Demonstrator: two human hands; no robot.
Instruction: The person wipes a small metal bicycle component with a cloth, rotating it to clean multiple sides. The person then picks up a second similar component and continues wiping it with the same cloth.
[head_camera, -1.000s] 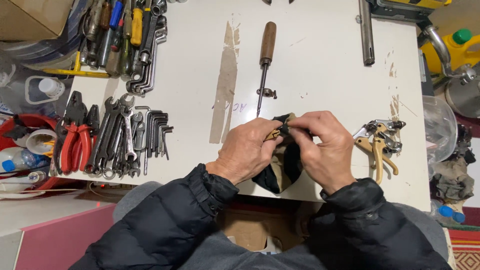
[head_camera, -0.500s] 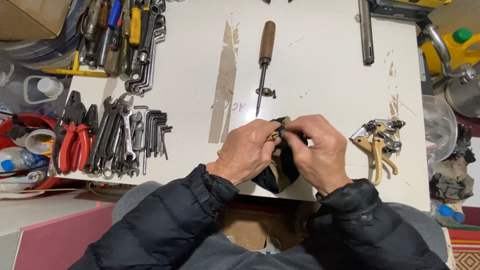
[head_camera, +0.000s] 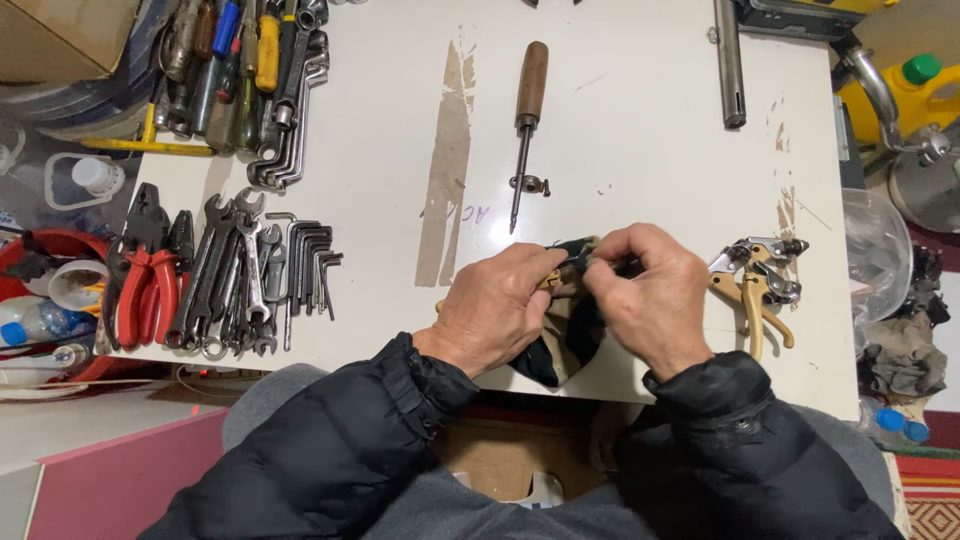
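**Hands close on a small brass-coloured piece over the dark cloth**

Little has moved since the earlier frames: both hands stay bunched at the bench's near edge, fingers only slightly shifted around the same small piece; the left hand (head_camera: 497, 308) curls shut around a small brass-coloured part (head_camera: 560, 275), and the right hand (head_camera: 650, 295) pinches its other end from above; a dark cloth (head_camera: 560, 345) hangs under them, over the near edge. How far the work has got is hard to judge, since the fingers hide most of the part; it looks mid-handling, not set down. A wooden-handled awl (head_camera: 524, 120) lies toward the far edge, with a small metal clip (head_camera: 530, 184) touching its shaft; wrenches and hex keys (head_camera: 255, 275) and red pliers (head_camera: 145, 290) line the left edge; tan-handled pruning shears (head_camera: 757, 285) rest by the right edge.
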